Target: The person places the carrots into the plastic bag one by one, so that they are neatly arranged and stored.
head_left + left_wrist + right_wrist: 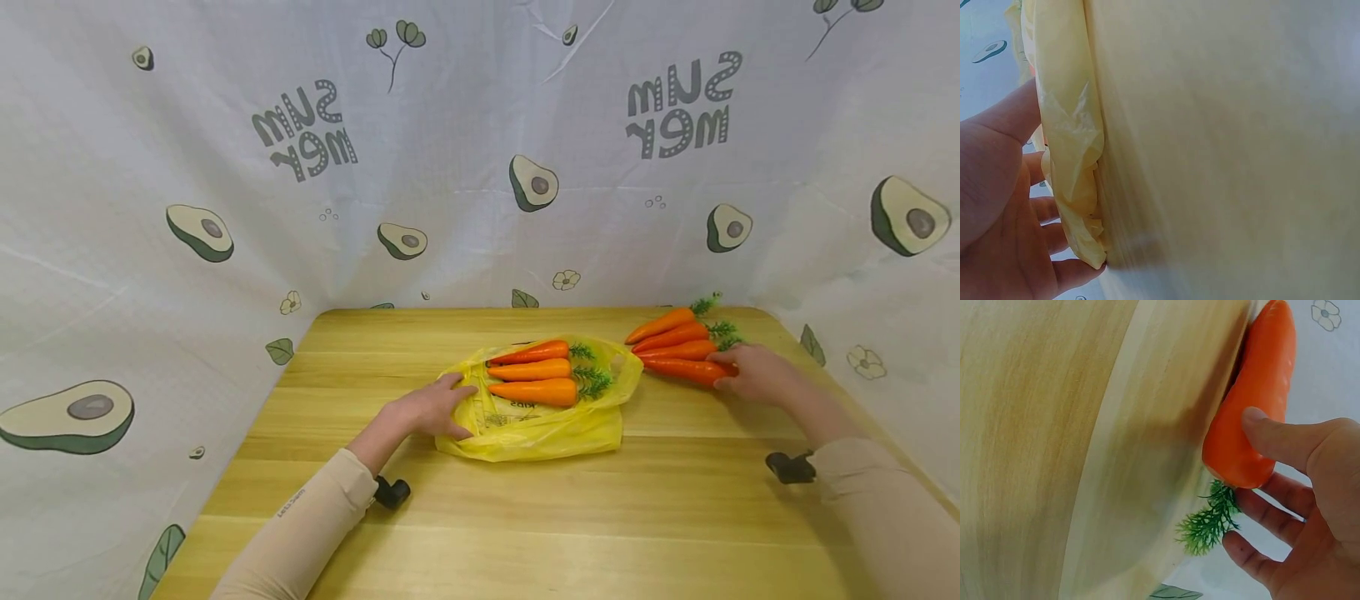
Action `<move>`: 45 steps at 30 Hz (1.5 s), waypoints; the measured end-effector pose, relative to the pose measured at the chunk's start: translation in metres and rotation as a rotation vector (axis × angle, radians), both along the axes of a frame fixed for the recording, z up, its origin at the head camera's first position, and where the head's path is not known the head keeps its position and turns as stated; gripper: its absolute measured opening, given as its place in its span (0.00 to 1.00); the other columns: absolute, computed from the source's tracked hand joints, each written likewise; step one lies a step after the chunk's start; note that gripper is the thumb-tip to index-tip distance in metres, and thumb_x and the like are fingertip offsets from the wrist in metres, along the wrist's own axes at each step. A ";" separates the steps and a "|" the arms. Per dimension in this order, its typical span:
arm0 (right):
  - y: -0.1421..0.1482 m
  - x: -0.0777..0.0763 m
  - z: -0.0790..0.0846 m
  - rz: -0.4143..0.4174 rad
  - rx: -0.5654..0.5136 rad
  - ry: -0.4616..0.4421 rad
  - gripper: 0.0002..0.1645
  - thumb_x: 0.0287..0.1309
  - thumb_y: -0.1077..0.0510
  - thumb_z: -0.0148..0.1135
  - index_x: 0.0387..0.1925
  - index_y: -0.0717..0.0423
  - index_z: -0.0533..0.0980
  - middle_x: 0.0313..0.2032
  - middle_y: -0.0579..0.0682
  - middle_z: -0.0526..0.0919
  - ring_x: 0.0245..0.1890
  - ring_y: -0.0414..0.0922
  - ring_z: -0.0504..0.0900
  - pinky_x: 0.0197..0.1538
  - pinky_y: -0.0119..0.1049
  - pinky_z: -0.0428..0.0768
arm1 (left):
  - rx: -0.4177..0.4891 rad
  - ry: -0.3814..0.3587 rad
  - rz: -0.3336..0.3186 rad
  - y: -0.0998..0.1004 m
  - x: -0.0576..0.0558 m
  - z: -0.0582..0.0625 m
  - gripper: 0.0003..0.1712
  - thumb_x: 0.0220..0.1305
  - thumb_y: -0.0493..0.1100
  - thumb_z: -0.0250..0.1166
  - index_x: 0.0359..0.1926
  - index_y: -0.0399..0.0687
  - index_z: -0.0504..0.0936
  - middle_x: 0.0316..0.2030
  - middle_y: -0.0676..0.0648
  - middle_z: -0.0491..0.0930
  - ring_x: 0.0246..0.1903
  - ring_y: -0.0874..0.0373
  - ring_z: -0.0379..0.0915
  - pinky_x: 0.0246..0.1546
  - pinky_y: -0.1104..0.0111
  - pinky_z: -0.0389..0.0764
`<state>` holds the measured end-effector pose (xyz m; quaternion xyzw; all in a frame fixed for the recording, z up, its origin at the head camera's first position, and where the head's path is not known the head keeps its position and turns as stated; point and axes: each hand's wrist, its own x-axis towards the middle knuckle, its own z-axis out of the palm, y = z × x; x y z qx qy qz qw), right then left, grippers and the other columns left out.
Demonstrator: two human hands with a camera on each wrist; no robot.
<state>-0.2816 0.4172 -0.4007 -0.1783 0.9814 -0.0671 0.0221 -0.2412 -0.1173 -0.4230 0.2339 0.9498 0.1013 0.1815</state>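
A yellow plastic bag (551,437) lies on the table with its mouth spread, and three carrots (534,392) with green tops rest side by side on it. My left hand (437,407) is at the bag's left end, fingers spread; in the left wrist view the fingers (1041,209) reach behind the crumpled bag edge (1072,125). Over at the right, my right hand (757,377) grips the thick end of the nearest carrot (686,371) in a row of several. In the right wrist view the thumb presses on that carrot (1250,406), its green top (1210,519) hanging by the fingertips.
The wooden table (510,525) meets a white patterned cloth (465,125) behind and at both sides. Other carrots (671,336) lie close against the gripped one, tips near the bag's right edge. Black wrist mounts (790,467) stick out below both sleeves.
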 end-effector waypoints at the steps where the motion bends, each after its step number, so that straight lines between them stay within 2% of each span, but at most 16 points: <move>1: 0.000 0.001 0.001 -0.001 0.000 0.001 0.30 0.55 0.57 0.71 0.55 0.74 0.78 0.39 0.67 0.83 0.33 0.53 0.76 0.40 0.53 0.78 | 0.000 0.000 0.001 0.000 0.000 0.000 0.48 0.63 0.62 0.69 0.78 0.55 0.60 0.79 0.40 0.46 0.76 0.42 0.51 0.72 0.50 0.63; 7: -0.003 0.004 0.005 -0.008 0.002 0.007 0.30 0.55 0.57 0.72 0.55 0.74 0.77 0.40 0.68 0.81 0.36 0.58 0.79 0.45 0.61 0.78 | 0.001 0.003 -0.002 0.000 0.001 -0.001 0.48 0.63 0.61 0.69 0.78 0.55 0.60 0.79 0.39 0.46 0.76 0.42 0.51 0.72 0.51 0.63; 13: -0.006 0.006 0.009 -0.020 -0.009 0.002 0.32 0.56 0.56 0.72 0.56 0.75 0.76 0.43 0.72 0.81 0.39 0.61 0.80 0.46 0.62 0.78 | 0.004 0.008 -0.002 0.000 0.000 -0.001 0.48 0.63 0.62 0.69 0.78 0.55 0.60 0.79 0.39 0.47 0.76 0.42 0.52 0.72 0.51 0.63; 26: -0.011 0.011 0.019 -0.002 -0.035 0.027 0.33 0.58 0.55 0.71 0.58 0.76 0.75 0.51 0.78 0.78 0.50 0.75 0.76 0.54 0.68 0.74 | -0.001 0.011 -0.002 0.000 -0.001 -0.002 0.48 0.63 0.62 0.69 0.78 0.56 0.59 0.79 0.40 0.46 0.76 0.42 0.51 0.72 0.50 0.63; 35: -0.015 0.010 0.024 0.032 -0.033 0.035 0.34 0.59 0.55 0.71 0.58 0.76 0.74 0.54 0.77 0.78 0.54 0.76 0.74 0.56 0.68 0.73 | -0.001 0.006 0.002 0.000 -0.001 -0.002 0.48 0.63 0.62 0.68 0.78 0.56 0.59 0.79 0.40 0.46 0.76 0.42 0.51 0.72 0.50 0.63; 45: -0.023 0.012 0.033 0.034 -0.033 0.054 0.33 0.59 0.54 0.71 0.58 0.74 0.76 0.51 0.76 0.80 0.51 0.74 0.77 0.54 0.67 0.74 | -0.014 0.021 0.006 0.000 0.001 -0.001 0.47 0.63 0.62 0.69 0.78 0.57 0.60 0.79 0.40 0.48 0.76 0.42 0.52 0.72 0.50 0.63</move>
